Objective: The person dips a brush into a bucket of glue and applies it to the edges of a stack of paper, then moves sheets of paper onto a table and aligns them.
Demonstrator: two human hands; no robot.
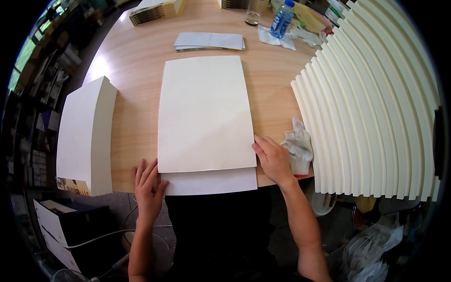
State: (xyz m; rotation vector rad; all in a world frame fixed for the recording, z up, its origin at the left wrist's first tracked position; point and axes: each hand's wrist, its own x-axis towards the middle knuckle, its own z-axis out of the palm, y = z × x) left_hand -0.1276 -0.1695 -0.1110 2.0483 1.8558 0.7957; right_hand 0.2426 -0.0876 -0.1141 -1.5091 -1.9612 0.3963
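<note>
A large cream-white sheet lies flat on the table in front of me, its thickness hard to tell. A second white sheet shows from beneath its near edge and reaches the table's front edge. My left hand is at the near left corner, open, with fingers stretched against the side and the thumb by the lower sheet. My right hand is closed at the right side of the large sheet, thumb and forefinger together on its edge; the other fingers are partly hidden.
On the wooden table stand a thick white stack at left and a long row of overlapping white slabs at right. Near my right hand lies a white glove. Folded papers, a water bottle and a glass are farther back.
</note>
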